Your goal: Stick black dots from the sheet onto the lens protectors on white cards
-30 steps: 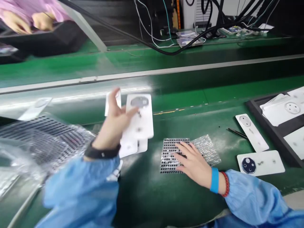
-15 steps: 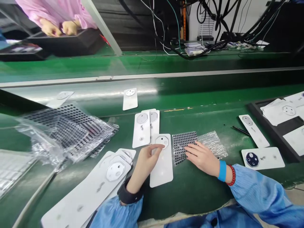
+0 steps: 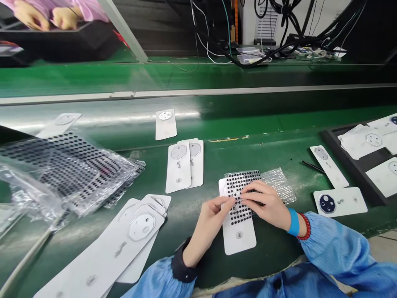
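Observation:
A white phone back cover (image 3: 238, 238) lies on the green belt (image 3: 279, 128) in front of me. A clear sheet of black dot stickers (image 3: 240, 186) lies over its upper half. My left hand (image 3: 214, 217) pinches at the sheet's left edge, fingertips pressed together. My right hand (image 3: 263, 203) rests on the sheet from the right, its fingertips meeting the left hand's. What the fingers pinch is too small to name. Crumpled bubble wrap (image 3: 277, 184) sits just behind my right hand.
Two overlapping white covers (image 3: 184, 165) lie behind the hands, one more (image 3: 166, 124) farther back. A stack of covers (image 3: 130, 240) fans out at lower left beside bags of sticker sheets (image 3: 68, 174). Right: a dark-lens cover (image 3: 339, 202), tweezers (image 3: 312, 166), black tray (image 3: 350, 165). Another person's hands (image 3: 40, 16) at top left.
My left hand put down the covers it held up, slid one white cover in front of me, and the sticker sheet moved onto it. Both hands now meet on the sheet.

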Action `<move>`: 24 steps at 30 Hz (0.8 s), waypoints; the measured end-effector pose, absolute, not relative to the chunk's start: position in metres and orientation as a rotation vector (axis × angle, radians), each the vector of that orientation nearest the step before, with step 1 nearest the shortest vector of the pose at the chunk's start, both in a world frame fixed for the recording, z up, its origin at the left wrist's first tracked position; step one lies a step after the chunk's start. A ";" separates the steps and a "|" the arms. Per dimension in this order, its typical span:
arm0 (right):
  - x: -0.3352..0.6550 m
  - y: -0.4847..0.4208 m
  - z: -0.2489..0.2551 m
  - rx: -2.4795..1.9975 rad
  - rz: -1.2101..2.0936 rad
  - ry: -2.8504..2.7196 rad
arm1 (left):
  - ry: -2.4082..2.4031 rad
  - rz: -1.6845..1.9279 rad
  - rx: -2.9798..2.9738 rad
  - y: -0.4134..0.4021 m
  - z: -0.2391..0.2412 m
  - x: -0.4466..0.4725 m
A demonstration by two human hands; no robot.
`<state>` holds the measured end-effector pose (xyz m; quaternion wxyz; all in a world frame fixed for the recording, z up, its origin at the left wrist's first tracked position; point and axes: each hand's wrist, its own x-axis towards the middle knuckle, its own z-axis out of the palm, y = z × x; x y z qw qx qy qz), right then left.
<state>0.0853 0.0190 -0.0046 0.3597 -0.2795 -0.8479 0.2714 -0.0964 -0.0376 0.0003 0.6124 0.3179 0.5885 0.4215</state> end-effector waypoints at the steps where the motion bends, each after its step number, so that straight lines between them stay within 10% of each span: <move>1: 0.083 0.019 -0.005 -0.727 0.706 -2.169 | 1.358 0.976 0.744 -0.039 -0.001 -0.094; 24: 0.080 0.015 -0.004 -0.731 0.858 -2.138 | 1.438 0.987 1.118 -0.045 0.000 -0.087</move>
